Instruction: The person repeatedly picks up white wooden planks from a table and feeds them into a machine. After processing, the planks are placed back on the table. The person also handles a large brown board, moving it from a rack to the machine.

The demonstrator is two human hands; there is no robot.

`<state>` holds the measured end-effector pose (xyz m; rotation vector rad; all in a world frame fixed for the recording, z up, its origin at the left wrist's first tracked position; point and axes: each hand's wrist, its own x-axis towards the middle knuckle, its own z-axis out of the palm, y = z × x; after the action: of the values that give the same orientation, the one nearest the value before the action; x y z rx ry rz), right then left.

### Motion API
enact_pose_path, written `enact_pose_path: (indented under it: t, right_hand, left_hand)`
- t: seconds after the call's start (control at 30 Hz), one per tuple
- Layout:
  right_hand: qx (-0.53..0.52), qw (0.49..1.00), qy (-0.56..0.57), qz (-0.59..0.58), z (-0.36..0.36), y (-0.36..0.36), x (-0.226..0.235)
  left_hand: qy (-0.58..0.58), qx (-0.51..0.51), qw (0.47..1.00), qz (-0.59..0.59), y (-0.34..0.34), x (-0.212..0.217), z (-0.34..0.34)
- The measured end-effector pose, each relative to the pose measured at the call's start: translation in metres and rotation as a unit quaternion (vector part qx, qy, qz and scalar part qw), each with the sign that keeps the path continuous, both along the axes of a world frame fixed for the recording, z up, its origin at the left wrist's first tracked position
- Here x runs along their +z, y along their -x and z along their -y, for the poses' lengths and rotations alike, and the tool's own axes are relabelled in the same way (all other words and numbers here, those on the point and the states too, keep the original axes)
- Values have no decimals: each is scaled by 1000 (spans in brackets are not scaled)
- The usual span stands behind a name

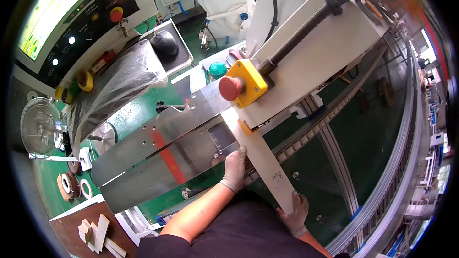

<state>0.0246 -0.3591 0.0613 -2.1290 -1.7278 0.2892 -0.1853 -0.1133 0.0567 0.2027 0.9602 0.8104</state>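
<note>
A long pale wooden strip (260, 160) runs from the machine's opening under the yellow box down toward me. My right hand (295, 214), in a grey glove, grips the strip's near end from below. My left hand (235, 168), also gloved, rests against the strip's left edge where it meets the shiny metal guide plate (158, 157). A red mushroom button (232, 88) sits on a yellow box (251, 82) just above the strip's far end.
A white machine housing (330, 43) with a black corrugated hose rises behind. A control panel with a lit screen (57, 0) is at upper left. A fan (40, 126), tape rolls (71, 186) and small wood offcuts (98, 234) lie at left. A conveyor rail (377, 196) curves at right.
</note>
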Motion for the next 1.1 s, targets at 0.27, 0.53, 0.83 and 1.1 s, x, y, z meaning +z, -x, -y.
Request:
enact_pose_path:
  t: [0.27, 0.53, 0.83, 1.1]
  right_hand:
    - [-17, 1000, -15, -4, -33, -89, -9]
    - [-46, 998, 48, 7, -73, -161, -6]
    - [53, 992, -101, 45, -162, -52, -2]
    - [465, 880, -7, -94, -172, 167, -41]
  left_hand:
    - [-116, -6, 975, -189, -99, -58, -34]
    - [-177, -121, 961, -174, -148, -102, -75]
    - [-290, -390, 804, -343, 20, -2, 20]
    - [-189, -334, 701, -601, 283, -57, 123]
